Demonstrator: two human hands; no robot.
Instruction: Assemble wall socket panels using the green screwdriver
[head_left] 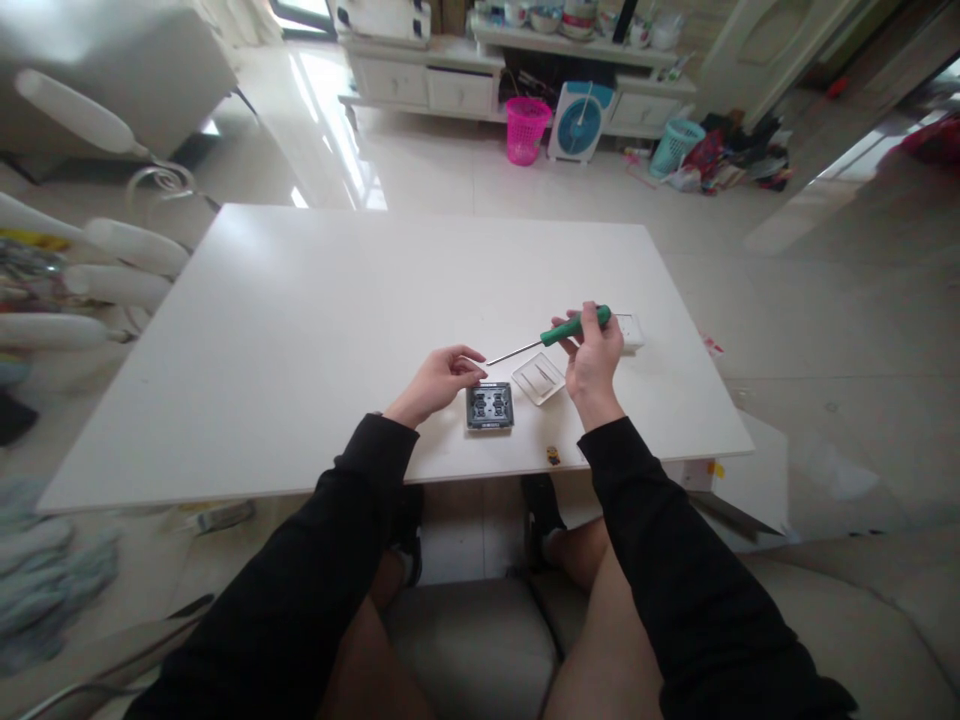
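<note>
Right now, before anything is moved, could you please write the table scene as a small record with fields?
left hand: by the upper edge of the dark square unit; small object in fingers: cannot tell
right hand: holding the green-handled screwdriver
screwdriver tip: pointing toward the left hand
dark square unit: on the white table, near its front edge
white cover plate: between the dark unit and right hand
white boxy item: beyond the right hand, partly hidden
small yellow figure: at the front edge

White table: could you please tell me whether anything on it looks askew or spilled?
The white slotted plate lies askew, turned at an angle beside the dark square unit, which sits straighter. No spill shows.
</note>
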